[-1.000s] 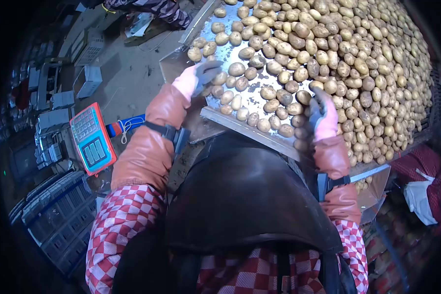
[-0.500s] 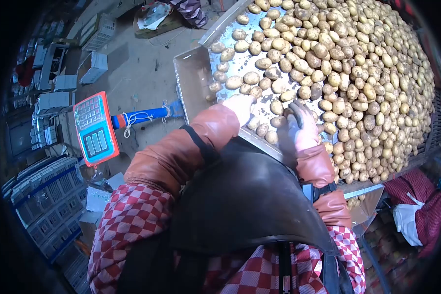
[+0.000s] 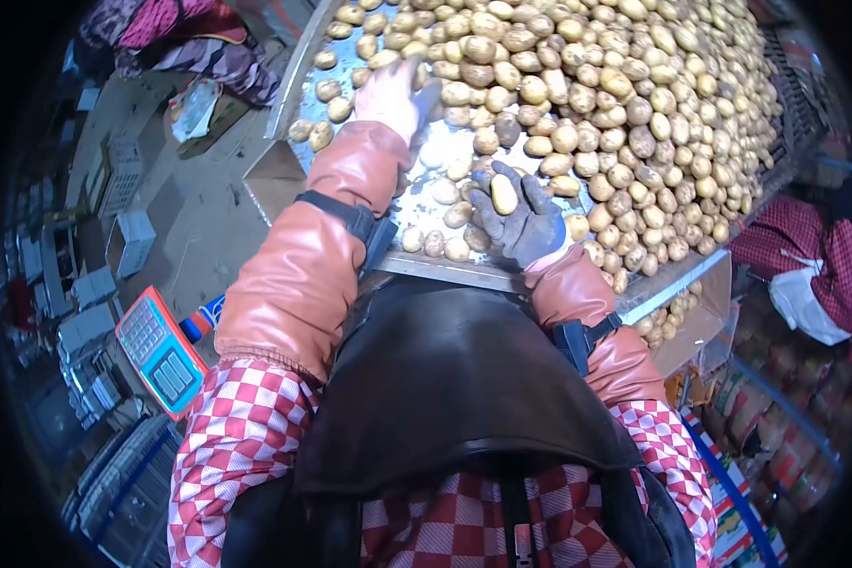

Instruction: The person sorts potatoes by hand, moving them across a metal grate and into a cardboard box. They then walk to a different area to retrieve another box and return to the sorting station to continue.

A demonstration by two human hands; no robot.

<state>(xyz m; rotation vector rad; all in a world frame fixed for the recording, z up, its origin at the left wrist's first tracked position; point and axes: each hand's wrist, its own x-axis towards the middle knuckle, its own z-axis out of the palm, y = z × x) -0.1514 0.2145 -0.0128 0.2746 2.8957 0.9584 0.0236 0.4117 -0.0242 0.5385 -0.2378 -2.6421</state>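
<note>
Palm up, my right hand [image 3: 525,227] in a dark grey glove holds a potato [image 3: 504,194], its fingers curled loosely around it. My left hand [image 3: 393,97] reaches farther out over the metal tray [image 3: 424,204], at the near edge of the potato heap [image 3: 596,95]. Its fingers look spread and close to several potatoes; bright glare and blur hide their exact contact. A few loose potatoes [image 3: 434,243] lie on the tray in front of me, beside the right hand.
A red-framed scale display [image 3: 161,350] stands at lower left. Boxes [image 3: 131,241] lie on the floor to the left. Below the tray's right edge, a carton [image 3: 696,327] holds more potatoes. A red checked bundle [image 3: 795,241] sits at far right.
My left hand has moved forward and away along the tray. My right hand has turned palm up and now shows a potato in it. The view has shifted to the right.
</note>
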